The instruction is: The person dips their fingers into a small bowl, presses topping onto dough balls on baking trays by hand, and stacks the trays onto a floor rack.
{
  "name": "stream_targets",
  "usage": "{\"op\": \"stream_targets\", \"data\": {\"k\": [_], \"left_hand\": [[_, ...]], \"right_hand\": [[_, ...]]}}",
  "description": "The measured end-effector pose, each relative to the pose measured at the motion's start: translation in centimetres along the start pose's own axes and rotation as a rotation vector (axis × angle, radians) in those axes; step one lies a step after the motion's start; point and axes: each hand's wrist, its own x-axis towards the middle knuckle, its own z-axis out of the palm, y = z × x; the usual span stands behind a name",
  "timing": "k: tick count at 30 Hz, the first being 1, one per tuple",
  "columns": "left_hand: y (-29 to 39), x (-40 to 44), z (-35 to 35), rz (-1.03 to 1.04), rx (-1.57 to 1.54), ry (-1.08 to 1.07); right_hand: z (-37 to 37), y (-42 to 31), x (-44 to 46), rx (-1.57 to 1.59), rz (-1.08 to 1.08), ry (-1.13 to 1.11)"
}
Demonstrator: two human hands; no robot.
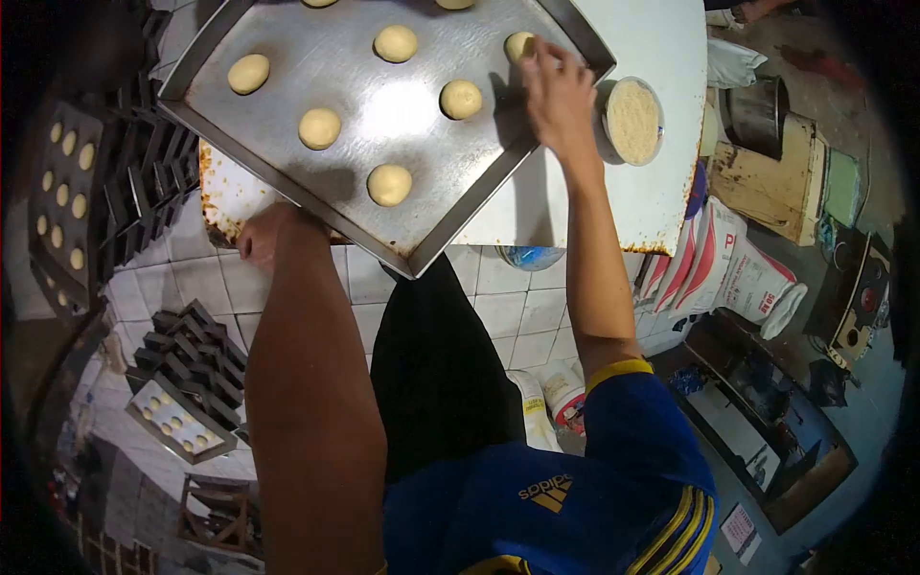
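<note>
A large metal baking tray (287, 182) lies at an angle over the table, one corner jutting past the near edge. Several round, pale dough balls (390, 185) are spaced apart on it. Near the tray's right side, my right hand (561, 96) has its fingers closed on one dough ball (519, 46), partly covered by the fingertips. My left hand (273, 235) is by the table's rusty near edge, just below the tray's left rim; its fingers are mostly hidden. Close to my right wrist stands a tub of pale crumbs (633, 121).
The white table (661, 206) has rusted edges. Stacked dark trays (144, 182) stand at the left, one tray with dough balls (62, 192) among them. Another filled tray (182, 420) is lower left. Printed sacks (733, 268), a metal pot (755, 115) and a bucket (563, 393) are on the right.
</note>
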Motion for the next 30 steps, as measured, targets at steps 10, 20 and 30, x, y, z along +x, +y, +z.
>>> {"op": "stream_targets", "data": {"k": [10, 20, 30], "left_hand": [[0.4, 1.1, 0.6, -0.023, 0.004, -0.034], [0.3, 1.6, 0.8, -0.042, -0.034, 0.013], [0.8, 0.6, -0.9, -0.13, -0.087, 0.11]], "right_hand": [[-5.0, 14.7, -2.8, -0.306, 0.432, 0.07], [-4.4, 15.5, -1.9, -0.234, 0.453, -0.028], [-5.0, -4.7, -1.8, 0.916, 0.307, -0.221]]}}
